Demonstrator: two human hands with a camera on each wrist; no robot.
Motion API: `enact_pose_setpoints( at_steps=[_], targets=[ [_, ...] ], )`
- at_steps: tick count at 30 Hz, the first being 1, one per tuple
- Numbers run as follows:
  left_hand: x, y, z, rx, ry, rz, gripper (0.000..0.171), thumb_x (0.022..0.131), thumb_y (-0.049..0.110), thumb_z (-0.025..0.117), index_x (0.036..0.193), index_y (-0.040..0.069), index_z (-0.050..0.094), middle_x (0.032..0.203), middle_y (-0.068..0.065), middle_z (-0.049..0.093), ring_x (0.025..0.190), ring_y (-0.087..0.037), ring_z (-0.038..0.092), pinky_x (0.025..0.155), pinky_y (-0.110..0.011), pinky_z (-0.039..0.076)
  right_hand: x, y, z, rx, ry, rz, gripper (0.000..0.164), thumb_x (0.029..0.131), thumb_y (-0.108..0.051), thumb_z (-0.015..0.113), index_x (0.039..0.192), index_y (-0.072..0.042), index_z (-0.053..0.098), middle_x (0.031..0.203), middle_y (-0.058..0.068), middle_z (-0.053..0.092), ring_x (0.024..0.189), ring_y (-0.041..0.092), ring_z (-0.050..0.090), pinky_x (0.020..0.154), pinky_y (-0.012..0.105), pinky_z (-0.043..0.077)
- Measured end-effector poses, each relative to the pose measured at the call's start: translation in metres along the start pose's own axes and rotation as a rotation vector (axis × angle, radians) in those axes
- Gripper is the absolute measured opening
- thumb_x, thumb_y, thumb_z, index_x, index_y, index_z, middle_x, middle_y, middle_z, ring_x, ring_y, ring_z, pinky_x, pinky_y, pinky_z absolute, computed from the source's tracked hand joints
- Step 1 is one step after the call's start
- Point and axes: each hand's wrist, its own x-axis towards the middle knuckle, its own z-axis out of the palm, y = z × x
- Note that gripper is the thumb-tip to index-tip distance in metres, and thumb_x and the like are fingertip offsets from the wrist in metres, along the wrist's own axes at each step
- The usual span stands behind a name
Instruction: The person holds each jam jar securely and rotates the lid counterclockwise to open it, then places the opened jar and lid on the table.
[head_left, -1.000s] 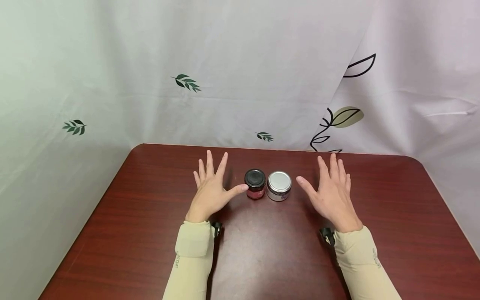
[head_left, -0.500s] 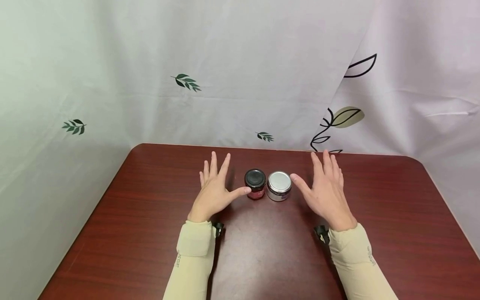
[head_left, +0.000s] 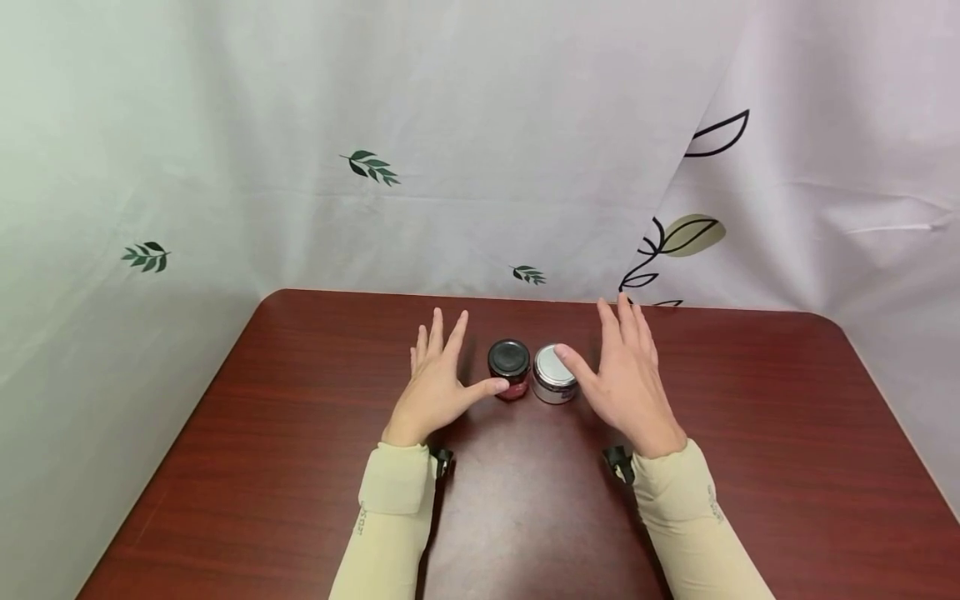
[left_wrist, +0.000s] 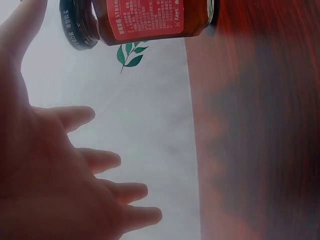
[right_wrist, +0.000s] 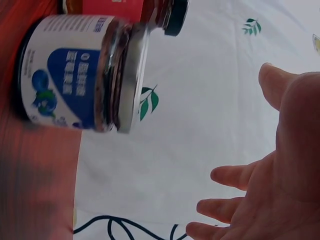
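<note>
Both left hand and right hand spread fingers wide, seemingly to flank strawberry jar and blueberry jar mid-frame.

Glass jars (one lid shiny metal), glossy wooden table, wrinkled cloth.

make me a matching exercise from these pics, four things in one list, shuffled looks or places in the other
1. glass jar with black lid
2. glass jar with silver lid
3. white cloth backdrop
4. red-brown wooden table

A. leaf-patterned
B. red-labelled
C. beneath both jars
D. blue-and-white-labelled

Pairs: 1-B, 2-D, 3-A, 4-C
</note>
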Motion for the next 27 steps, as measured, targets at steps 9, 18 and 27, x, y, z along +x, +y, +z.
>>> enact_pose_setpoints(
  at_steps=[9,18,27],
  targets=[
    [0.000,0.001,0.001,-0.013,0.008,0.002,0.113,0.076,0.072,0.071,0.162,0.033,0.009,0.168,-0.012,-0.007,0.150,-0.049,-0.003,0.117,-0.065,0.010,0.001,-0.006,0.006,0.004,-0.024,0.009,0.086,0.097,-0.054,0.057,0.156,0.001,0.028,0.164,0.026,0.012,0.151,0.042,0.006,0.116,0.064,0.014],
    [0.001,0.003,0.004,-0.017,-0.007,0.022,0.114,0.075,0.072,0.072,0.162,0.032,0.010,0.168,-0.011,-0.006,0.151,-0.042,-0.007,0.116,-0.066,0.009,0.001,-0.012,0.014,0.016,-0.042,0.003,0.086,0.096,-0.054,0.059,0.157,-0.001,0.028,0.164,0.024,0.015,0.151,0.042,0.009,0.118,0.060,0.014],
    [0.001,0.002,0.006,-0.003,-0.012,0.042,0.118,0.073,0.071,0.075,0.163,0.027,0.012,0.168,-0.013,-0.002,0.152,-0.043,-0.003,0.118,-0.062,0.009,0.000,-0.019,0.021,0.014,-0.051,-0.029,0.088,0.095,-0.058,0.060,0.157,-0.005,0.029,0.165,0.020,0.017,0.151,0.040,0.012,0.116,0.062,0.017]
  ],
)
